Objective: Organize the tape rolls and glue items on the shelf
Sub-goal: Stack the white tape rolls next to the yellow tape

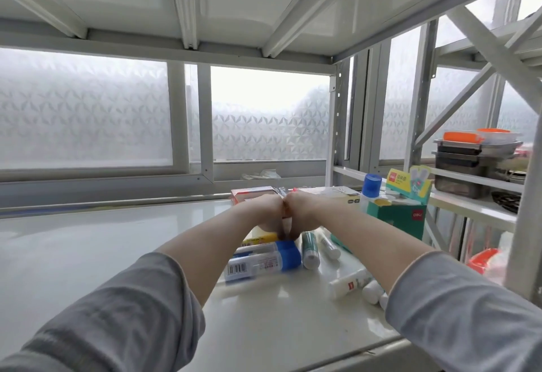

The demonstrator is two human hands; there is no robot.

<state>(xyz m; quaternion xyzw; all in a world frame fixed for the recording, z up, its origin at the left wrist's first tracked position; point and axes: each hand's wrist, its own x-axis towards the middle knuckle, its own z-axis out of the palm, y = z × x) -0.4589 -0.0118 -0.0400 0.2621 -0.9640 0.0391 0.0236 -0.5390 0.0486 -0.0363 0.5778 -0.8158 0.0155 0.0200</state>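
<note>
Both arms reach forward over the white shelf (117, 239), and the left hand (264, 213) and right hand (302, 211) meet knuckle to knuckle above the pile of glue items, backs turned to the camera. The fingers of both hands curl downward and away from view, their tips coming together just above the blue cap of a large glue bottle (261, 261); whether they pinch something small between them or only touch cannot be told, since the hands hide whatever lies under them. That glue bottle lies on its side directly below the hands, cap pointing right, barcode label facing up, with a second, slimmer bottle lying tight against its far side. A yellow box (261, 236) shows just beyond the bottle, partly under the left hand's fingers. Just right of the bottle's cap lies a green glue stick (309, 250), and beside that a thin white glue tube (328, 244). Nearer the camera and further right of the bottle lie several white glue bottles (349, 282), partly covered by the right forearm. Behind and right of the bottle stands a green carton (401, 216) with an upright blue-capped bottle (371, 188) at its left. Flat boxes (252, 192) sit beyond the hands at the shelf's back edge.
</note>
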